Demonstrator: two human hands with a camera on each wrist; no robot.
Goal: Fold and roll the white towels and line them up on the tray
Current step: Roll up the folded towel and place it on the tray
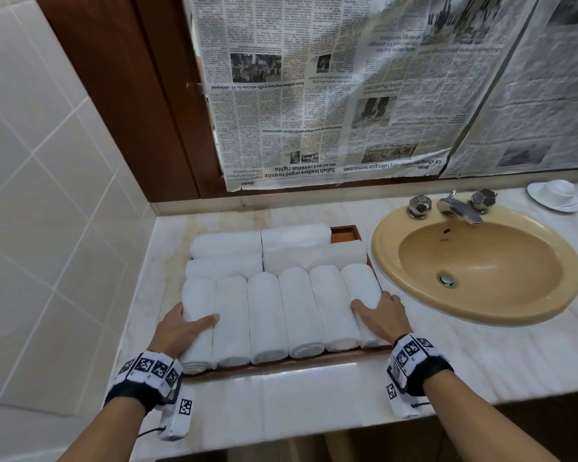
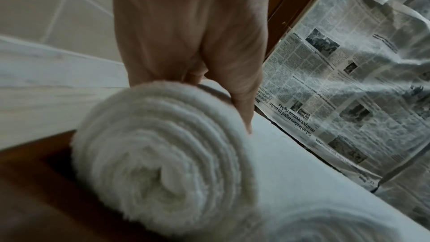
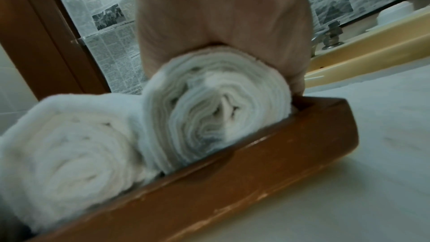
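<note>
1. Towels fill nearly all of the wooden tray (image 1: pixel 346 234), which sits on the marble desk (image 1: pixel 314 398) to the left of the yellow sink (image 1: pixel 481 261); only the tray's far right corner shows bare wood.
2. Newspaper (image 1: pixel 347 95) covers the wall panel behind the desk, and a white cup on a saucer (image 1: pixel 555 196) stands past the taps.
3. Back rows: four rolled towels (image 1: pixel 227 243) lie crosswise in two rows of two, touching each other.
4. Front row: six rolls lie side by side, ends toward the person, from the leftmost roll (image 1: pixel 197 315) to the rightmost roll (image 1: pixel 362 295).
5. The left hand (image 1: pixel 184 328) curls over the leftmost roll, thumb on its inner side and fingers down its outer side; the left wrist view shows the spiral end (image 2: pixel 163 163) of that roll at the tray's corner.
6. The right hand (image 1: pixel 382 316) cups the rightmost roll the same way, with its spiral end (image 3: pixel 216 109) pressed against the tray wall (image 3: pixel 256 172).
7. Both hands are well apart, one at each end of the row, seemingly squeezing it inward to tighten it.
8. Judgement: no loose or unfolded towel is in view, so folding and rolling look finished; what remains seems only a final straightening, and perhaps filling the bare corner.
</note>
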